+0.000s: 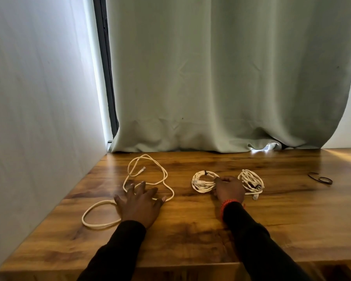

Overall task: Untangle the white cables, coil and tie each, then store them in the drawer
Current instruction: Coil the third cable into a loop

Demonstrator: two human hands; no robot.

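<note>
Left hand [139, 203] lies flat, fingers spread, on the loose white cable [148, 179] at nine o'clock on the wooden surface [190, 230]. Right hand [229, 189] pinches the tied white coil [203, 181] at centre. The cable looks light and springy, best taken near its plug end.

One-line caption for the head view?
Left hand flat on loose white cable; right hand beside two tied coils on wooden table.

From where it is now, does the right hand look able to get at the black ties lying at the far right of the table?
Probably yes: the right hand has bare table between it and the black ties.
</note>
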